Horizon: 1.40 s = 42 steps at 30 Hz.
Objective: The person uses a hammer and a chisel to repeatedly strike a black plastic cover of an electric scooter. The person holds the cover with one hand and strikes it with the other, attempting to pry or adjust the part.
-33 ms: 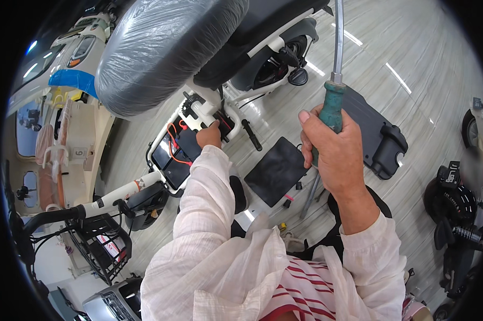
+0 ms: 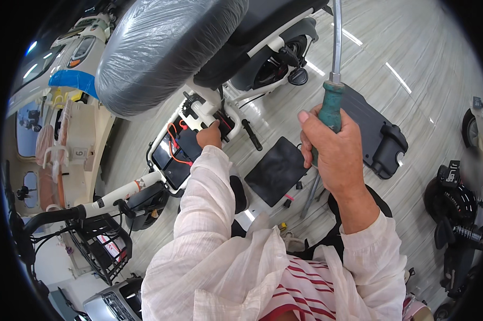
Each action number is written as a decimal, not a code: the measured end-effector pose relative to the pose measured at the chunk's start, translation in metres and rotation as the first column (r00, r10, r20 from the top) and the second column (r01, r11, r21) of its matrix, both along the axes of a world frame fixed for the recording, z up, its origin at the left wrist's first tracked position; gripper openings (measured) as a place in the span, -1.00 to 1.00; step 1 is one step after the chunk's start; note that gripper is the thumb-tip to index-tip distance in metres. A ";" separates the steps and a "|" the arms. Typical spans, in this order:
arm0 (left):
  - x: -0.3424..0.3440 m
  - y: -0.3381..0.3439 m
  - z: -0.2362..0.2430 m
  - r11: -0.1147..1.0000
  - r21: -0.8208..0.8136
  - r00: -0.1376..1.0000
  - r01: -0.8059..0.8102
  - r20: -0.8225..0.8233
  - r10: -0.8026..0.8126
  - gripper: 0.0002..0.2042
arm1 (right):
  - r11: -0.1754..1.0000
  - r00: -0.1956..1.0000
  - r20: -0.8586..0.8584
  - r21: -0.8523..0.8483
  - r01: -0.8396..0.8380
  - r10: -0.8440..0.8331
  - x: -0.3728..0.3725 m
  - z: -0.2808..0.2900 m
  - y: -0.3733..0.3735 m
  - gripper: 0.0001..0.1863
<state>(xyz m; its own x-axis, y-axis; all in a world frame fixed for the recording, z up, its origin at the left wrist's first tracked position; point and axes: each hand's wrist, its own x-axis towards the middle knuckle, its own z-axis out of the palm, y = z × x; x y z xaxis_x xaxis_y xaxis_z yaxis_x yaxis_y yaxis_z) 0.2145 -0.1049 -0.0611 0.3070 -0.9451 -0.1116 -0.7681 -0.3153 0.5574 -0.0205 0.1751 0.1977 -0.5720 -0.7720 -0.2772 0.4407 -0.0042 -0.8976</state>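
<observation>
My right hand (image 2: 335, 147) is wrapped round the green handle of a large screwdriver (image 2: 333, 104), its metal shank pointing away from me. In front of me stands a white electric scooter (image 2: 158, 147) with its battery bay uncovered. Dark batteries (image 2: 174, 174) joined by orange-red cables (image 2: 173, 143) sit inside the frame. At the bay's right end, my left hand (image 2: 208, 135) is closed against the white frame post below the seat; its fingertips are hidden. The seat (image 2: 166, 53) is covered in clear plastic wrap.
Right of the scooter, a flat black panel (image 2: 276, 172) and a dark grey plastic cover (image 2: 377, 134) lie on the floor. A grey rod (image 2: 310, 198) shows below my right hand. Motorcycle parts (image 2: 452, 198) are at far right, a cream vehicle (image 2: 78, 134) at left.
</observation>
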 end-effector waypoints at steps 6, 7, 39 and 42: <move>0.024 -0.010 0.021 0.964 0.228 0.969 0.136 -0.232 -0.082 -0.45 | 0.989 0.989 -0.024 -0.032 -0.145 0.145 0.006 -0.004 0.002 -0.78; 0.027 -0.022 0.026 0.913 0.373 0.901 0.167 -0.435 0.013 -0.57 | 0.986 0.982 -0.096 -0.024 -0.163 0.160 0.006 -0.003 0.003 -0.79; 0.031 0.103 0.079 0.790 0.470 0.582 0.393 -0.792 0.182 -0.87 | 0.520 0.584 0.406 0.266 -0.812 0.703 0.117 -0.089 0.062 -0.62; 0.027 0.099 0.080 0.786 0.488 0.598 0.379 -0.777 0.195 -0.87 | 0.537 0.598 0.395 0.263 -0.801 0.698 0.122 -0.090 0.058 -0.64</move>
<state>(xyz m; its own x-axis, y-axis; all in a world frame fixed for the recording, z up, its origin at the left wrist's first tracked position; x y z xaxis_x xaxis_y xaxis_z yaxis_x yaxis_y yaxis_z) 0.2413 -0.0063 0.0193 -0.2532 -0.6180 -0.7443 -0.1850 -0.7243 0.6642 0.1012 0.2335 0.1079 0.2848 -0.6827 -0.6730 0.2923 0.7304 -0.6173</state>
